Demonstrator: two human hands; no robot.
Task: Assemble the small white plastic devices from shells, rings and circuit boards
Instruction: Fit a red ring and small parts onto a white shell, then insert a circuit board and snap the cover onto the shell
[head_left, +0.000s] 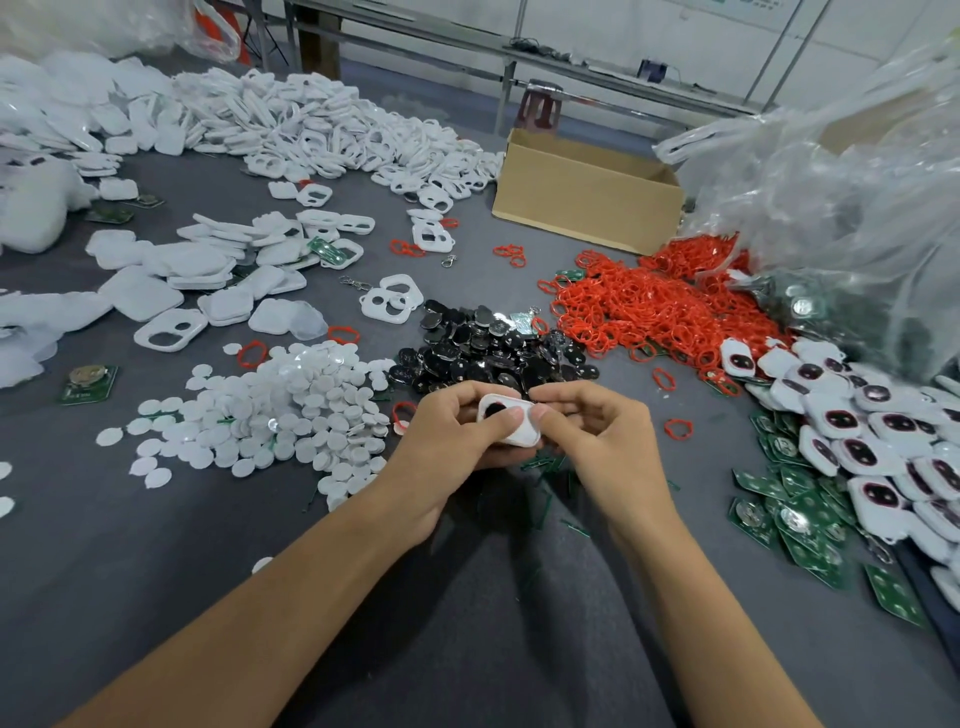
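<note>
Over a grey table (156, 597) heaped with white shells (311, 130), red rings (649, 306) and green circuit boards (795, 525), left hand (452, 436) and right hand (592, 434) pinch one small white plastic device (519, 439) together, finished devices (883, 441) piled at right.

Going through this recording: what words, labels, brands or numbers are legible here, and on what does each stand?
Nothing is legible.
Wall sign: green print, blurred and cut by the frame edge, unreadable.
Green circuit board at far left: white print, too small to read.
Cardboard box: no print on the faces shown.
White device held by left hand and right hand: no marking seen.
</note>
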